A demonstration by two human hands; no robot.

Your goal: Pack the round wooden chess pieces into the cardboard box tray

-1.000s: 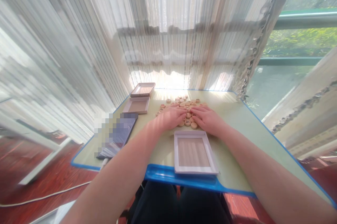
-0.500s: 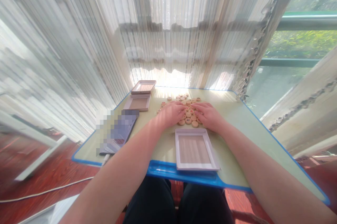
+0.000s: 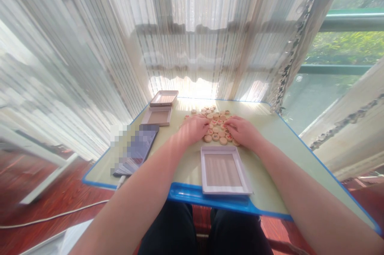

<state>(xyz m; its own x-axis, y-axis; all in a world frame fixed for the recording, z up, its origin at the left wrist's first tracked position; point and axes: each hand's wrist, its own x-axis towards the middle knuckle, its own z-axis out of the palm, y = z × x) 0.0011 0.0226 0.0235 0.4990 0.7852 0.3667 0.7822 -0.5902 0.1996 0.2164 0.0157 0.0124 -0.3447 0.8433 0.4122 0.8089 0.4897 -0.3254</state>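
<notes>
Several round wooden Chinese chess pieces [image 3: 215, 137], some with red or black characters and some blank side up, lie in a loose cluster on the table. My left hand [image 3: 195, 129] rests at the cluster's left side, its fingers curled and drawn together at the pieces; what is under the fingertips is hidden. On the right side, my right hand [image 3: 242, 130] has thumb and forefinger closed at a red-marked piece [image 3: 224, 126]. Just in front of the cluster lies a shallow white box tray [image 3: 205, 175] with a brown inside, nothing in it.
Two more shallow boxes [image 3: 156, 116] stand at the table's back left. A dark, partly pixelated device [image 3: 139, 147] with a white cable [image 3: 90, 206] lies at the left edge. The pale table [image 3: 288, 159] has a blue rim; sheer curtains [image 3: 198, 47] hang behind it.
My right hand has shifted slightly right and its fingers have drawn together, uncovering more pieces between the hands. My left hand's fingers have pulled back a little. The boxes have stayed put.
</notes>
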